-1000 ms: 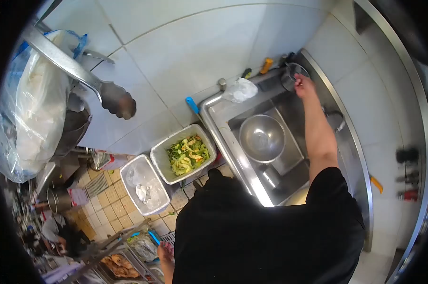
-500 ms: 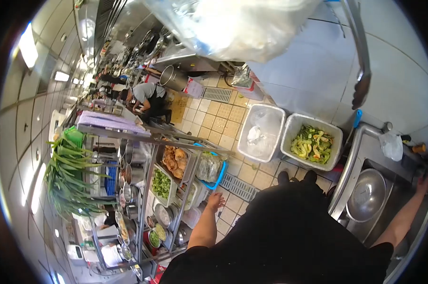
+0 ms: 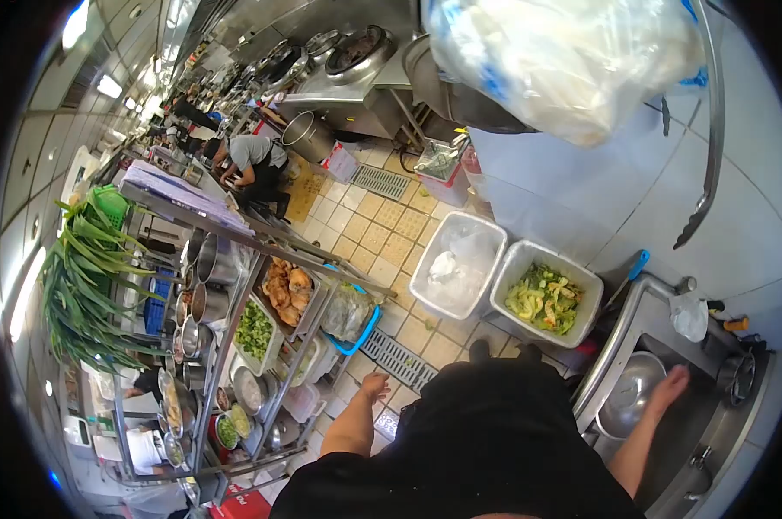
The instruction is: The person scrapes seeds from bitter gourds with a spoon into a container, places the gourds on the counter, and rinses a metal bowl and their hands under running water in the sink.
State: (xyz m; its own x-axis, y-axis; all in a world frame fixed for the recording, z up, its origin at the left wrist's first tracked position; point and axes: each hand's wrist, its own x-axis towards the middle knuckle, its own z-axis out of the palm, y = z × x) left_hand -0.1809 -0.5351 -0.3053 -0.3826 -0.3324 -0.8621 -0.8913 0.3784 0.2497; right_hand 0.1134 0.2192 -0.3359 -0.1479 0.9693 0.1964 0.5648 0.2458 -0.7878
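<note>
My right hand (image 3: 670,387) is over the sink (image 3: 626,333) at the right, beside the round metal bowl (image 3: 633,394). Its fingers look loosely stretched out, with nothing visible in them. A wire-like round container (image 3: 737,378) sits in the sink's far corner, apart from that hand. My left hand (image 3: 375,387) hangs empty above the floor drain, fingers loosely apart, near the blue-rimmed tub (image 3: 363,333) of bagged greens. Two white bins stand on the floor ahead: one holds a clear bag (image 3: 464,255), the other vegetable scraps (image 3: 544,298).
A metal rack (image 3: 209,232) with pans, chopped greens and cooked meat stands at the left. Long green leaves (image 3: 92,285) hang from it. Another person (image 3: 257,160) bends forward farther back. A large plastic bag (image 3: 572,60) and tongs (image 3: 711,147) hang close overhead.
The view has swung left, bringing the rack and kitchen into sight. My right hand has left the round container in the sink corner and come back beside the bowl.
</note>
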